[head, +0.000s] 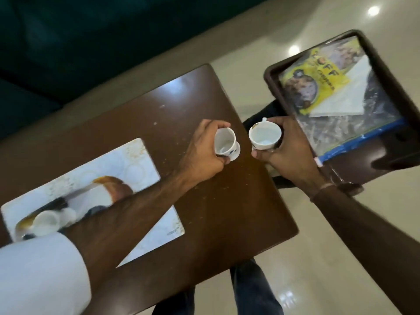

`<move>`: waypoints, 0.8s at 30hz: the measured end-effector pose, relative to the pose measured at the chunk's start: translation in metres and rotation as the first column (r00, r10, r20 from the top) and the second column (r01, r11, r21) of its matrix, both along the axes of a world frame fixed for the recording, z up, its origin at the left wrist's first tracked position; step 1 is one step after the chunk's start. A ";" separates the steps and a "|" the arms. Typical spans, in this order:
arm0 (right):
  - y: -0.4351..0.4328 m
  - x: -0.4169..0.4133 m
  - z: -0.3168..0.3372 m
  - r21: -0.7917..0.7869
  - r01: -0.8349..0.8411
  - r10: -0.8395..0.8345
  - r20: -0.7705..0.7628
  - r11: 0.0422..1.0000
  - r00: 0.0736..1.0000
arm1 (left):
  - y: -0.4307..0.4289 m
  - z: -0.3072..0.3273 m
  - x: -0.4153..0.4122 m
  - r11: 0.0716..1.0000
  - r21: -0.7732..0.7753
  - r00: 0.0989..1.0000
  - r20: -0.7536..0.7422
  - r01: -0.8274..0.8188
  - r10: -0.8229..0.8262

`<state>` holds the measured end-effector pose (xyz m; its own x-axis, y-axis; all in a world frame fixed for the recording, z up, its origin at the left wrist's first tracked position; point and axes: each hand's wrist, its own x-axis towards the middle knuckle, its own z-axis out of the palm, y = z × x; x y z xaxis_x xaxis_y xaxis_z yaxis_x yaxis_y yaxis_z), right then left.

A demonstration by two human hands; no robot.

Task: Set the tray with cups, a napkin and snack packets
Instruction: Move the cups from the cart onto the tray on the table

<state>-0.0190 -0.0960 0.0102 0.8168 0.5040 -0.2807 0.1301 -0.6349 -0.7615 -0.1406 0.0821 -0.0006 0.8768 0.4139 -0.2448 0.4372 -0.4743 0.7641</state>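
Note:
My left hand (202,153) grips a small white cup (225,143) above the right part of the brown table (227,212). My right hand (288,151) grips a second white cup (264,136) with a handle, held over the gap between the table and the brown tray (272,85). In the tray lie a yellow snack packet (311,76), a white napkin (345,94) on top of it, and a clear packet with a blue strip (354,137). Both cups look empty.
A white printed placemat (141,160) lies on the table's left part, partly under my left forearm. The tray rests on a dark stand right of the table. Pale shiny floor (318,258) and my legs show below; a dark sofa (68,42) fills the upper left.

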 end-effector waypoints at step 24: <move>0.186 -0.351 -0.046 -0.090 -0.304 0.304 -0.010 0.949 0.953 | 0.200 -0.020 -0.277 0.849 0.182 0.858 -0.248 0.496 -0.449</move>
